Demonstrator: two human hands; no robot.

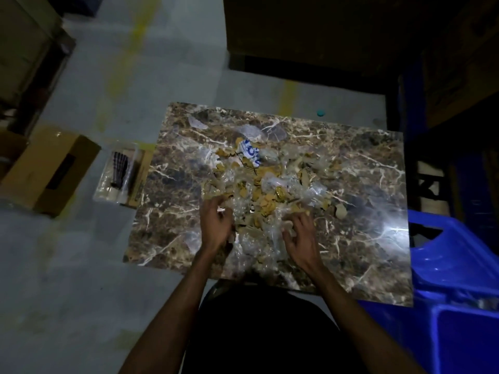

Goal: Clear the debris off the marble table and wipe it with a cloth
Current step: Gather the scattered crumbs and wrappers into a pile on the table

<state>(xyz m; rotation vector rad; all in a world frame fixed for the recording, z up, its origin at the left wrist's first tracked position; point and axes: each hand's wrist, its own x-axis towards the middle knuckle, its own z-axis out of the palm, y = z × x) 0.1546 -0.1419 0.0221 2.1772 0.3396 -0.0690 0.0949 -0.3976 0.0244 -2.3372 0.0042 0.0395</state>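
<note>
Debris (266, 182) hides both hands' fingertips (blurred).

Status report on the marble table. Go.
Both hands, left hand and right hand, curled into the debris pile. Marble table not cleared, no cloth in view. Blue bin at right edge.

cardboard box (48, 171) | blue crate (459, 292) | teal cap (320, 113) on floor

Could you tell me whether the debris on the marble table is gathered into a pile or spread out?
Mostly gathered: the debris sits heaped at the middle of the marble table, with a few stray plastic scraps toward the far edge.
</note>
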